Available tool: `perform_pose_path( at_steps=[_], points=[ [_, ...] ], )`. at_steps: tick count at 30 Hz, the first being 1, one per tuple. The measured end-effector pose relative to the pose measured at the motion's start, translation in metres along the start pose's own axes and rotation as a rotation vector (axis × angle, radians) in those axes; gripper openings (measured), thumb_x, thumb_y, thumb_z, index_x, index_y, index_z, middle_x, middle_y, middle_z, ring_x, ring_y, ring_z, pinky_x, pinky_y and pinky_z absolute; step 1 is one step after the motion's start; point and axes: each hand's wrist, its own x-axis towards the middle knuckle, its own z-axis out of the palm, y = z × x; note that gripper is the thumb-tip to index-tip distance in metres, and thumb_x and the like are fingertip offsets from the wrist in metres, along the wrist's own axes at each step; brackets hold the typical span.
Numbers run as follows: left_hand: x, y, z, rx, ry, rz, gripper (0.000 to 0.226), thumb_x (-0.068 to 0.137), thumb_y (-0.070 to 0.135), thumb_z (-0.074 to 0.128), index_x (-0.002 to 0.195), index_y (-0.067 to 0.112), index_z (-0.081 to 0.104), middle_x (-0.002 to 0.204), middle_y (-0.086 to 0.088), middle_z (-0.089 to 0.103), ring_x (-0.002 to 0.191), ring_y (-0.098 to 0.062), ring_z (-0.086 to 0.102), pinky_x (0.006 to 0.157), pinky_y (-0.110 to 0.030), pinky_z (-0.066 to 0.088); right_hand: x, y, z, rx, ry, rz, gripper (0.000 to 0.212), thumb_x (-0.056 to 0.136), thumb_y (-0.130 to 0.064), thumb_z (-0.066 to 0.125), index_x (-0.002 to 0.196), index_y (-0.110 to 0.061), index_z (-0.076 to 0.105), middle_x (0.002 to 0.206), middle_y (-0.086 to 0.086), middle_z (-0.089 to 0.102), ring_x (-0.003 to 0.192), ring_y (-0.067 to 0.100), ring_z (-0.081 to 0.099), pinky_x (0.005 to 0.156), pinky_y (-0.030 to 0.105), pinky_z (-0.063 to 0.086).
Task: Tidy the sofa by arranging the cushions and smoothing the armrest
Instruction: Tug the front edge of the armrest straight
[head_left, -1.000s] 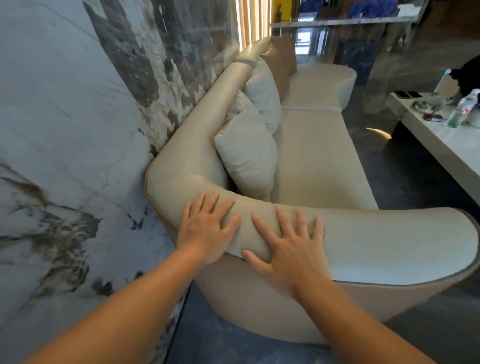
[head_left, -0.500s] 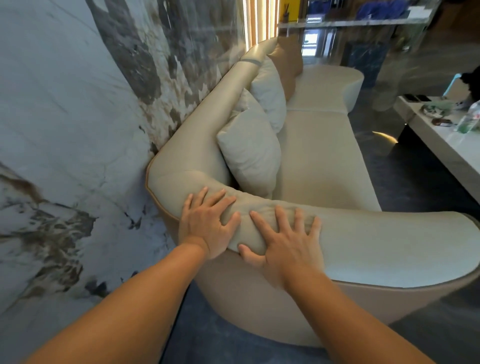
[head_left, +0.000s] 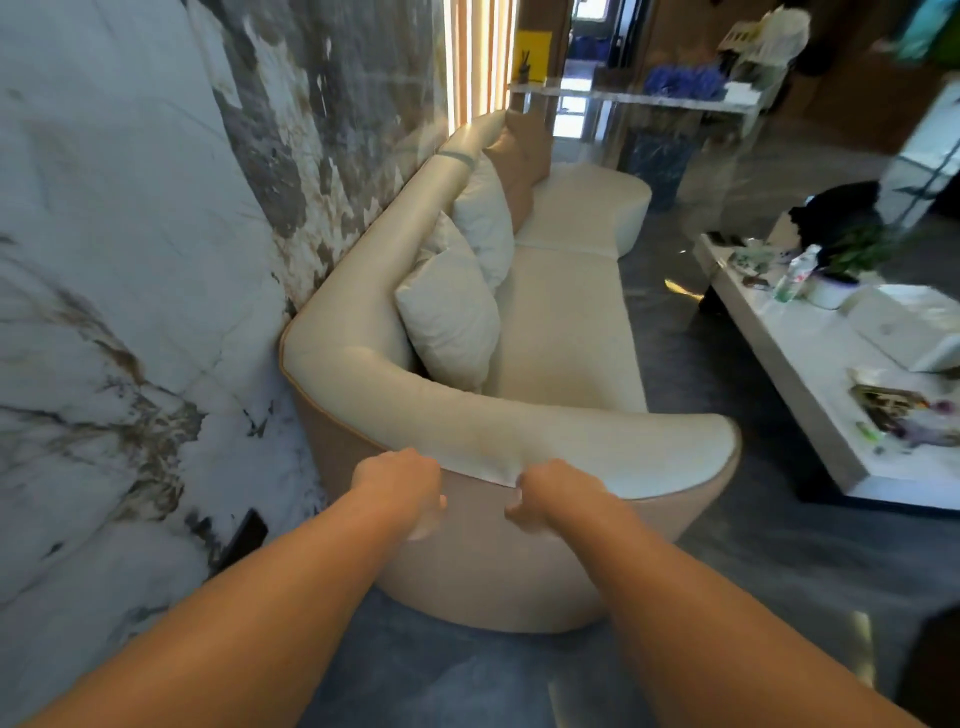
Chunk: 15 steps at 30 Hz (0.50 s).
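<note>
A cream sofa (head_left: 566, 322) runs along the marble wall. Its curved armrest (head_left: 597, 441) lies right in front of me. My left hand (head_left: 400, 486) and my right hand (head_left: 553, 496) sit side by side at the armrest's outer lower edge. Both have their fingers curled, and each pinches the cream cover where it meets the tan side panel. A white cushion (head_left: 447, 325) leans against the backrest just behind the armrest. A second white cushion (head_left: 485, 223) and a tan cushion (head_left: 524, 166) stand farther along.
The marble wall (head_left: 130, 260) hugs the sofa's left side. A low white coffee table (head_left: 810, 364) at the right carries a bottle (head_left: 795, 273), a potted plant (head_left: 844, 260), a white box and clutter. Dark floor runs between sofa and table. A counter stands at the far end.
Both hands slid back from lying flat on top of the armrest to its outer edge and curled shut there. The wrinkles under the palms are gone. The view pulled back and rose.
</note>
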Motion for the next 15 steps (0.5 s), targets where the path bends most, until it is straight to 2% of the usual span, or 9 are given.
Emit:
perform_pose_path(
  at_steps=[2, 4, 6, 7, 8, 9, 11, 12, 15],
  points=[
    [-0.042, 0.012, -0.020, 0.007, -0.059, 0.016, 0.035, 0.096, 0.033, 0.046, 0.121, 0.012, 0.058, 0.113, -0.007, 0.057, 0.096, -0.028, 0.057, 0.074, -0.038, 0.044, -0.049, 0.005, -0.013, 0.072, -0.143, 0.090, 0.044, 0.095, -0.043, 0.053, 0.123, -0.010, 0.060, 0.120, 0.011, 0.070, 0.091, 0.028, 0.069, 0.087, 0.036, 0.053],
    [-0.085, 0.023, -0.040, 0.035, -0.087, 0.067, 0.035, 0.094, 0.027, 0.049, 0.125, 0.013, 0.059, 0.111, -0.006, 0.057, 0.097, -0.028, 0.058, 0.078, -0.039, 0.046, -0.108, 0.012, -0.029, 0.107, -0.184, 0.122, 0.041, 0.095, -0.042, 0.052, 0.116, -0.009, 0.063, 0.103, 0.010, 0.075, 0.061, 0.021, 0.066, 0.070, 0.031, 0.058],
    [-0.137, 0.030, -0.060, 0.029, -0.046, 0.125, 0.039, 0.093, 0.029, 0.051, 0.128, 0.014, 0.058, 0.123, -0.007, 0.060, 0.110, -0.029, 0.059, 0.086, -0.040, 0.048, -0.176, 0.020, -0.043, 0.111, -0.131, 0.133, 0.034, 0.097, -0.040, 0.052, 0.095, -0.010, 0.067, 0.090, 0.009, 0.074, 0.047, 0.015, 0.058, 0.041, 0.021, 0.048],
    [-0.165, 0.032, -0.070, 0.013, -0.023, 0.153, 0.041, 0.091, 0.031, 0.052, 0.128, 0.014, 0.058, 0.127, -0.008, 0.060, 0.114, -0.029, 0.059, 0.089, -0.040, 0.048, -0.212, 0.024, -0.046, 0.137, -0.111, 0.148, 0.034, 0.097, -0.039, 0.051, 0.085, -0.011, 0.066, 0.085, 0.008, 0.072, 0.047, 0.016, 0.058, 0.033, 0.017, 0.041],
    [-0.193, 0.037, -0.078, -0.010, -0.015, 0.188, 0.041, 0.090, 0.032, 0.052, 0.126, 0.013, 0.060, 0.126, -0.009, 0.062, 0.113, -0.030, 0.060, 0.089, -0.039, 0.050, -0.249, 0.031, -0.047, 0.165, -0.098, 0.174, 0.035, 0.098, -0.038, 0.049, 0.084, -0.010, 0.066, 0.083, 0.007, 0.071, 0.051, 0.020, 0.062, 0.031, 0.017, 0.038],
    [-0.219, 0.042, -0.085, -0.031, -0.030, 0.222, 0.038, 0.089, 0.032, 0.051, 0.118, 0.012, 0.065, 0.116, -0.010, 0.068, 0.105, -0.029, 0.065, 0.084, -0.036, 0.053, -0.285, 0.040, -0.046, 0.179, -0.097, 0.202, 0.035, 0.098, -0.036, 0.048, 0.090, -0.008, 0.068, 0.084, 0.006, 0.071, 0.059, 0.024, 0.066, 0.034, 0.018, 0.040],
    [-0.273, 0.056, -0.099, -0.033, -0.135, 0.304, 0.034, 0.086, 0.030, 0.048, 0.089, 0.008, 0.072, 0.077, -0.007, 0.074, 0.072, -0.024, 0.072, 0.064, -0.031, 0.057, -0.358, 0.057, -0.036, 0.239, -0.084, 0.261, 0.033, 0.095, -0.032, 0.047, 0.097, -0.007, 0.069, 0.085, 0.005, 0.074, 0.069, 0.027, 0.072, 0.041, 0.022, 0.046],
    [-0.300, 0.066, -0.102, -0.032, -0.182, 0.332, 0.033, 0.087, 0.030, 0.048, 0.082, 0.007, 0.071, 0.068, -0.005, 0.072, 0.062, -0.025, 0.071, 0.056, -0.029, 0.056, -0.392, 0.067, -0.026, 0.280, -0.075, 0.283, 0.029, 0.093, -0.030, 0.047, 0.093, -0.010, 0.068, 0.081, 0.004, 0.073, 0.068, 0.026, 0.072, 0.045, 0.023, 0.048],
    [-0.373, 0.109, -0.098, -0.040, -0.255, 0.435, 0.033, 0.089, 0.031, 0.048, 0.088, 0.006, 0.070, 0.079, -0.007, 0.073, 0.068, -0.030, 0.073, 0.068, -0.034, 0.060, -0.487, 0.093, 0.012, 0.359, -0.101, 0.374, 0.023, 0.089, -0.032, 0.048, 0.082, -0.016, 0.063, 0.075, 0.001, 0.071, 0.061, 0.022, 0.071, 0.052, 0.028, 0.051]
  ],
)
